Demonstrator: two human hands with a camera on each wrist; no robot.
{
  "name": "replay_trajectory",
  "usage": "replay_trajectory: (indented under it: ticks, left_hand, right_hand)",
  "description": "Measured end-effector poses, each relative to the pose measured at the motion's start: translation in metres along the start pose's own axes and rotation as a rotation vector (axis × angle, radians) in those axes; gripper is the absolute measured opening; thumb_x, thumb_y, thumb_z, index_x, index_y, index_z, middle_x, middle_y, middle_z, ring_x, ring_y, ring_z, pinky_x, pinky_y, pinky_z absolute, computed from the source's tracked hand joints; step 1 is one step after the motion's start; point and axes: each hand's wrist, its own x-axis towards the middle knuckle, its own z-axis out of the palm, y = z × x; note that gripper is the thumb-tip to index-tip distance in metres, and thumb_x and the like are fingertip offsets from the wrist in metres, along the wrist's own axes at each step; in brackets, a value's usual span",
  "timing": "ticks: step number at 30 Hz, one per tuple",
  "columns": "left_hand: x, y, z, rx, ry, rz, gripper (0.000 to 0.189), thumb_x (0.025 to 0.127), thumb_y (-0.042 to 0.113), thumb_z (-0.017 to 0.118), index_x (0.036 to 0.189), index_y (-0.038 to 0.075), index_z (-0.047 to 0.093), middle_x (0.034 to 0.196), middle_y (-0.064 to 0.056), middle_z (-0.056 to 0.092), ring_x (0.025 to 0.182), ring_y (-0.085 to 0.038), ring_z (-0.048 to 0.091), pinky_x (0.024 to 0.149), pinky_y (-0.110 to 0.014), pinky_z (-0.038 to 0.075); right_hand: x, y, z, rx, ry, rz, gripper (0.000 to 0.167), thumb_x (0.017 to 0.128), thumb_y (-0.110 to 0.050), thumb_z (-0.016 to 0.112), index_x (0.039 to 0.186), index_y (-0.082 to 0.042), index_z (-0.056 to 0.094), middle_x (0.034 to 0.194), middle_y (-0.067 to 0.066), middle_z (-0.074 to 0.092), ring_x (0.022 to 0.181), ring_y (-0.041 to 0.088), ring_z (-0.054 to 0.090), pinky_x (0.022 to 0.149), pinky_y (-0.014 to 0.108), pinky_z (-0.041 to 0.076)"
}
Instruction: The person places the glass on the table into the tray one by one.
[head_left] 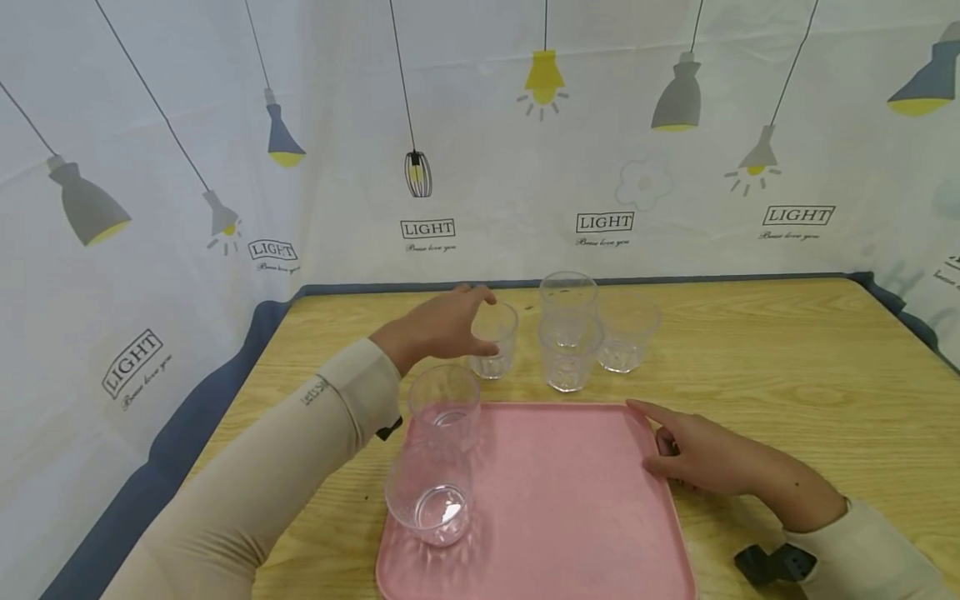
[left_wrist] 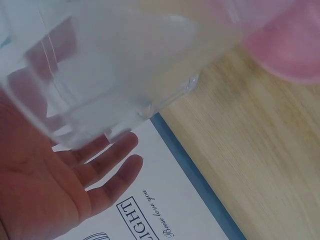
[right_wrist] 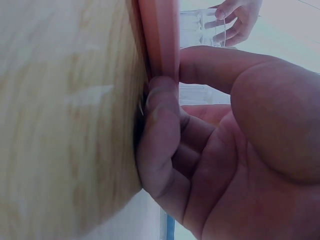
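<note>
My left hand (head_left: 438, 327) reaches over the table's far side, thumb and fingers spread around the upper part of a clear plastic cup (head_left: 504, 342). The left wrist view shows the fingers (left_wrist: 117, 187) apart, behind a large blurred clear cup (left_wrist: 130, 65). My right hand (head_left: 720, 454) grips the right edge of a pink tray (head_left: 577, 500) near its far corner. In the right wrist view, the thumb (right_wrist: 210, 65) lies on the rim and curled fingers (right_wrist: 160, 135) are at its underside. Two clear cups (head_left: 444, 400) (head_left: 431, 492) stand upright along the tray's left side.
Beyond the tray, three more clear cups (head_left: 568, 287) (head_left: 570, 358) (head_left: 628, 329) stand close together on the wooden table (head_left: 787, 358). A white curtain printed with lamps (head_left: 495, 192) hangs behind and along the sides.
</note>
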Motion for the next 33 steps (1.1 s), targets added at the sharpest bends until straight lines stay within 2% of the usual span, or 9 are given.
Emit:
replay_trajectory:
  ticks: [7,17,21,27,33]
  left_hand:
    - [0.0001,-0.0001,-0.0019,0.017,-0.022,-0.037,0.093,0.084,0.050,0.077,0.156,0.016,0.029,0.159,-0.019,0.030,0.130,-0.033,0.053,0.108,-0.049,0.044]
    - [0.0016,-0.0054,-0.0020,0.015,-0.065,-0.032,0.101,0.083,0.052,0.077,0.159,0.012,0.024,0.163,-0.026,0.016,0.141,-0.036,0.042,0.114,-0.050,0.038]
    - [0.0018,-0.0069,-0.0012,0.008,-0.069,-0.030,0.100,0.083,0.051,0.077,0.158,0.009,0.025,0.162,-0.025,0.018,0.142,-0.035,0.040,0.115,-0.049,0.037]
    - [0.0001,-0.0065,-0.0010,-0.027,-0.066,-0.045,0.097,0.081,0.050,0.079,0.156,0.010,0.031,0.158,-0.023,0.025,0.135,-0.032,0.048,0.112,-0.047,0.040]
    - [0.0000,-0.0078,0.0003,-0.113,-0.074,-0.009,0.095,0.081,0.044,0.081,0.152,0.006,0.032,0.156,-0.018,0.038,0.144,-0.033,0.038,0.116,-0.046,0.036]
  right_hand:
    - [0.0002,0.0003,0.0002,0.008,0.001,0.009,0.080,0.097,-0.021,0.066,0.156,0.002,0.019,0.071,0.000,0.055,0.052,0.010,0.050,0.050,0.028,0.046]
    - [0.0003,0.0002,0.0001,0.002,0.002,0.010,0.080,0.097,-0.022,0.066,0.157,0.001,0.019,0.070,-0.001,0.054,0.051,0.010,0.050,0.049,0.028,0.046]
    - [0.0002,0.0005,0.0000,0.007,0.001,0.010,0.079,0.097,-0.022,0.066,0.157,0.001,0.019,0.070,-0.001,0.054,0.051,0.010,0.050,0.049,0.029,0.046]
    - [0.0000,0.0010,0.0001,-0.007,0.008,0.007,0.079,0.096,-0.022,0.066,0.157,0.001,0.020,0.070,-0.002,0.054,0.051,0.009,0.050,0.050,0.028,0.046]
    - [-0.0002,0.0003,0.0002,-0.009,0.008,0.006,0.079,0.096,-0.022,0.067,0.157,0.001,0.021,0.070,-0.002,0.054,0.052,0.009,0.049,0.050,0.028,0.045]
